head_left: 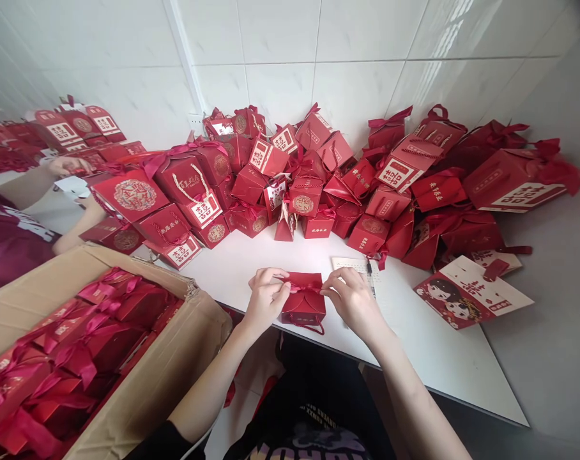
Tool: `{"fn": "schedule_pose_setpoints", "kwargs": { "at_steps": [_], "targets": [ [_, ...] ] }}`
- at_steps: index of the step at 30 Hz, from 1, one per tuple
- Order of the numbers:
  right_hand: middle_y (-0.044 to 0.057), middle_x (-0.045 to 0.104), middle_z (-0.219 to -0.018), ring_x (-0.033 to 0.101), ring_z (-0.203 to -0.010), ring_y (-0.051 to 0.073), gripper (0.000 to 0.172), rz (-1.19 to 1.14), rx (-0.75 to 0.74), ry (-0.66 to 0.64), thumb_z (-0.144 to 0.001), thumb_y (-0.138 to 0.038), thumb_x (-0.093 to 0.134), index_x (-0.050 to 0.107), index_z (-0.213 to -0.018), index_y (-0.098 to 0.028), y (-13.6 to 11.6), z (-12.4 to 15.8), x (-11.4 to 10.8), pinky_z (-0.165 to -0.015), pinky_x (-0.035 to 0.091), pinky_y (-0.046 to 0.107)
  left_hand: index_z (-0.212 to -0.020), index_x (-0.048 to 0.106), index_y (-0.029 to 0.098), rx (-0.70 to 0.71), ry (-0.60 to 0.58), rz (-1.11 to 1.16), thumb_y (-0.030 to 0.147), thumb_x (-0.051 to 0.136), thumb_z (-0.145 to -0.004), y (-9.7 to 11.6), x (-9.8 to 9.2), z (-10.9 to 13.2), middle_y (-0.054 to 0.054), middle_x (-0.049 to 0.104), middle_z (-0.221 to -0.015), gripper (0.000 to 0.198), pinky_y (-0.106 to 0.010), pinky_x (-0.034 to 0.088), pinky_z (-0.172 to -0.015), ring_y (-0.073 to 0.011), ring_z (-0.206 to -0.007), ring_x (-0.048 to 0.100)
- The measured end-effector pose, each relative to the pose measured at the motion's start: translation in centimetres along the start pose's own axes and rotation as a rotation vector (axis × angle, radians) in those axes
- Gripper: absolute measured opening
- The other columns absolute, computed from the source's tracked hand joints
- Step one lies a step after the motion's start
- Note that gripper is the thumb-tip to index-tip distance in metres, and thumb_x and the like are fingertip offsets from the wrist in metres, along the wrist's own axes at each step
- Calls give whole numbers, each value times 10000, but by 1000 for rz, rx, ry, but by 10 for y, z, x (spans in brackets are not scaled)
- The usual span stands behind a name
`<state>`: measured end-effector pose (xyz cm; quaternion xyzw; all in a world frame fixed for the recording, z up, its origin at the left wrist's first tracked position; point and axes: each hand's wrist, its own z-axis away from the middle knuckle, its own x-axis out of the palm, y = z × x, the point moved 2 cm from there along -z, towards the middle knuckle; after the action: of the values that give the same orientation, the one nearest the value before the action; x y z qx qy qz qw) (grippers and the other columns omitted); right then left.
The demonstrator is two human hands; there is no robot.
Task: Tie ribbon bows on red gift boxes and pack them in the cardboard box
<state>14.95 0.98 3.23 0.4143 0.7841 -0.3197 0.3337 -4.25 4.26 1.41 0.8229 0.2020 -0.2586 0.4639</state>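
A small red gift box [303, 308] with a twisted red cord handle sits at the front edge of the white table, directly before me. Across its top runs a red ribbon. My left hand [269, 295] pinches the ribbon at the box's left side, thumb and fingers together. On the right side, my right hand [350, 295] has its fingertips closed on the ribbon's other end. The underside of the box and the ribbon ends inside my fingers are hidden.
Red gift boxes [305, 195] are piled along the wall. An open cardboard carton [175, 358] of ribboned boxes stands at left, near another person's arm. Right of my hands lie a notebook [383, 281] with a pen [369, 268] and a flattened printed box [472, 291].
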Motion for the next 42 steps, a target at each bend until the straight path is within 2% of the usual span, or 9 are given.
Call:
{"fn": "schedule_pose_setpoints", "kwargs": {
  "at_steps": [6,9,12,15,19,25,31,36,42],
  "targets": [
    [76,619,-830,561,-774,218,207,-45,15,-119,-912,-249,462,616,-782,-199,1,2,-8,-727,383,360,-608,575,196,26,18,17,238,483,-825,0,-2,8,-44,596,-873,239,-385,417,-848,-199,-891,538],
    [69,634,-768,588,-691,210,238,-146,182,-161,-913,-370,451,590,-822,-200,2,3,-9,-649,401,324,-665,527,194,-18,20,119,219,476,-821,2,0,11,-42,569,-853,166,-327,468,-774,-172,-839,553],
    [37,578,-559,533,-502,186,413,-210,394,-233,-916,-489,362,532,-656,-217,1,7,-5,-507,351,287,-655,471,198,-64,2,174,193,471,-812,3,1,14,-43,574,-851,157,-321,483,-771,-172,-848,569],
    [24,526,-482,491,-454,177,499,-286,500,-264,-896,-566,316,440,-543,-236,-7,11,3,-472,328,278,-630,429,200,-79,-27,173,187,467,-809,5,1,16,-58,610,-948,183,-357,473,-838,-192,-930,575],
    [-18,458,-442,431,-430,152,469,-423,604,-215,-826,-613,422,395,-544,-239,-16,12,13,-465,320,267,-596,389,204,-79,-33,168,181,463,-811,6,1,17,-65,629,-1069,228,-389,451,-897,-212,-1023,559],
    [-44,398,-471,372,-457,129,433,-653,647,-217,-783,-605,470,417,-584,-224,-12,12,28,-470,303,257,-596,381,198,-97,-47,229,195,436,-835,0,2,17,-77,584,-1198,245,-373,452,-900,-214,-1085,538],
    [-46,371,-554,365,-530,123,429,-890,642,-242,-799,-579,483,383,-593,-216,0,15,35,-523,306,256,-634,490,182,-226,-5,288,230,391,-860,-12,9,21,-81,560,-1020,251,-280,491,-742,-191,-982,567],
    [-43,378,-589,363,-562,119,431,-1079,646,-237,-800,-563,506,377,-590,-210,5,18,39,-565,320,255,-842,568,188,-291,24,400,275,371,-888,-15,16,26,-71,550,-1016,220,-272,467,-830,-174,-981,563],
    [-37,387,-601,366,-569,112,425,-1365,736,-136,-748,-544,592,402,-581,-203,8,25,56,-588,345,257,-858,570,173,-395,108,572,322,398,-871,-26,29,32,-80,542,-1041,228,-274,445,-850,-192,-1003,547]
  ]
}}
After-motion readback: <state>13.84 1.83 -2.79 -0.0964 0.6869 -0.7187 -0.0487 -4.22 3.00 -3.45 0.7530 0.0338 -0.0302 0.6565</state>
